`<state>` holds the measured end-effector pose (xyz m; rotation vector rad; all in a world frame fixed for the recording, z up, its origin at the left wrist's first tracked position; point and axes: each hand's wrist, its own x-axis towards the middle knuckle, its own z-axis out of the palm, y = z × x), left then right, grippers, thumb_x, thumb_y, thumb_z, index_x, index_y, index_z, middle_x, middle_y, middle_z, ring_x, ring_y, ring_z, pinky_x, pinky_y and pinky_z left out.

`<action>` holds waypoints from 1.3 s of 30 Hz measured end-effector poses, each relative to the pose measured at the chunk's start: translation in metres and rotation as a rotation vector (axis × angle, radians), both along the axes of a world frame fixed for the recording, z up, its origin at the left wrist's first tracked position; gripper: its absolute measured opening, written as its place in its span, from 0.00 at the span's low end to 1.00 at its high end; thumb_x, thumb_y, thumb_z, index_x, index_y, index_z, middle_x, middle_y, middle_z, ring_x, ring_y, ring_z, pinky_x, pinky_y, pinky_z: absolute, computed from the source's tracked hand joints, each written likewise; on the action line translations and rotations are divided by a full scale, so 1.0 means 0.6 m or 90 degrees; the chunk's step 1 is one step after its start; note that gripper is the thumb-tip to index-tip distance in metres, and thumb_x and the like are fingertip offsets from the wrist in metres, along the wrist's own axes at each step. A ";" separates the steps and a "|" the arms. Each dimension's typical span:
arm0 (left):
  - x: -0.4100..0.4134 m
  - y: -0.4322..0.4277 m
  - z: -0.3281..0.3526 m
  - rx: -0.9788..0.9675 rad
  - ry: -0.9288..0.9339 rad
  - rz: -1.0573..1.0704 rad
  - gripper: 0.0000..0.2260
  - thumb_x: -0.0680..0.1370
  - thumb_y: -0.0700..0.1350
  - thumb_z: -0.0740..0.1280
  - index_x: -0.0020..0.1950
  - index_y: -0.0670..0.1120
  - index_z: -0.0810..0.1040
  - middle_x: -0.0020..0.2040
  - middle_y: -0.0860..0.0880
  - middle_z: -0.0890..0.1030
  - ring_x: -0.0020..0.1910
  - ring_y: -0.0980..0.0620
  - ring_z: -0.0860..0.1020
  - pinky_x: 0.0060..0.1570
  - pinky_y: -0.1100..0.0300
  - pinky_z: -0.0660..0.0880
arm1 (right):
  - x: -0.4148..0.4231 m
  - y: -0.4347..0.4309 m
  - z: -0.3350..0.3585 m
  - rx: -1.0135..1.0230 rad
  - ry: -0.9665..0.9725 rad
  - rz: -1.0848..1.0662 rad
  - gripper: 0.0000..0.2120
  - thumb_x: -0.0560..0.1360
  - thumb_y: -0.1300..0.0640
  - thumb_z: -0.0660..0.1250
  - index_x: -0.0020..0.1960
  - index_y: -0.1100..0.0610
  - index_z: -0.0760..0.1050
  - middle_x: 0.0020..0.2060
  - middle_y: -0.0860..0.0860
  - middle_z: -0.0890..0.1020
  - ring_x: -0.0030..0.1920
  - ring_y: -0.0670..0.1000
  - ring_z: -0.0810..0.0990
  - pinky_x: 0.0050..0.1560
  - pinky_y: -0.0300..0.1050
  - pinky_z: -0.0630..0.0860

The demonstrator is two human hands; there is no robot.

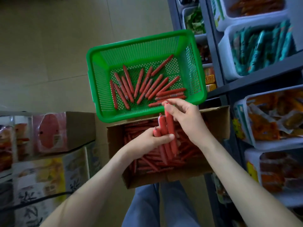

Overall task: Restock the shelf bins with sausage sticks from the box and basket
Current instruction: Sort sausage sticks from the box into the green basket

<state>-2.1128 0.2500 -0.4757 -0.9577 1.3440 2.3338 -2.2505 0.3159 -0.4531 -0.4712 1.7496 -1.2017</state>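
A green plastic basket (195,51) sits on the floor ahead of me with several red sausage sticks (147,86) scattered on its bottom. Just below it an open cardboard box (218,117) is packed with more red sticks. Over the box my left hand (147,143) grips a small bundle of sausage sticks (165,140) held upright. My right hand (185,118) pinches the top end of the tallest stick in that bundle, near the basket's front rim.
A dark shelf rack (213,51) stands at the right with white bins (229,51) of teal, orange and red snack packs. Stacked cartons of packaged goods (54,133) sit at the left. Tiled floor lies beyond the basket. My legs are below the box.
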 end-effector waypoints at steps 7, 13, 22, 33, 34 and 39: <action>-0.076 -0.107 -0.007 -0.026 -0.080 0.379 0.05 0.79 0.43 0.64 0.51 0.43 0.77 0.42 0.45 0.83 0.38 0.50 0.82 0.38 0.56 0.80 | -0.011 -0.068 -0.042 0.022 0.009 0.137 0.20 0.79 0.58 0.62 0.70 0.52 0.67 0.65 0.49 0.73 0.66 0.44 0.70 0.67 0.36 0.63; -0.101 -0.181 -0.068 -0.088 -0.216 0.352 0.22 0.75 0.44 0.68 0.67 0.41 0.67 0.54 0.45 0.78 0.47 0.52 0.79 0.47 0.57 0.76 | -0.032 -0.084 -0.088 0.191 0.277 0.252 0.24 0.80 0.56 0.59 0.74 0.59 0.61 0.69 0.55 0.68 0.70 0.53 0.64 0.66 0.40 0.58; -0.043 -0.066 -0.040 -0.478 -0.188 0.435 0.07 0.79 0.41 0.63 0.56 0.48 0.69 0.46 0.51 0.77 0.45 0.52 0.78 0.48 0.55 0.76 | 0.005 0.065 -0.109 -0.060 0.574 0.163 0.09 0.75 0.64 0.59 0.52 0.65 0.75 0.46 0.57 0.77 0.50 0.54 0.74 0.56 0.40 0.69; 0.164 0.088 -0.195 -0.625 -0.345 -0.068 0.17 0.82 0.46 0.55 0.69 0.40 0.66 0.62 0.41 0.74 0.57 0.42 0.76 0.52 0.57 0.70 | 0.136 0.154 -0.253 0.206 0.267 0.622 0.20 0.81 0.52 0.55 0.71 0.54 0.64 0.67 0.54 0.72 0.66 0.55 0.71 0.64 0.46 0.68; 0.178 0.095 -0.221 -0.620 -0.392 -0.143 0.20 0.82 0.47 0.51 0.72 0.40 0.62 0.65 0.40 0.72 0.59 0.41 0.74 0.55 0.55 0.70 | 0.161 0.158 -0.270 0.226 0.254 0.649 0.22 0.81 0.50 0.56 0.73 0.54 0.61 0.69 0.53 0.69 0.68 0.54 0.68 0.66 0.46 0.65; 0.186 0.131 -0.304 -0.731 -0.515 -0.379 0.21 0.77 0.38 0.46 0.67 0.33 0.63 0.59 0.35 0.71 0.54 0.41 0.73 0.57 0.54 0.69 | 0.241 0.150 -0.317 0.300 0.394 0.659 0.27 0.77 0.61 0.59 0.74 0.55 0.55 0.67 0.54 0.66 0.66 0.56 0.66 0.64 0.48 0.63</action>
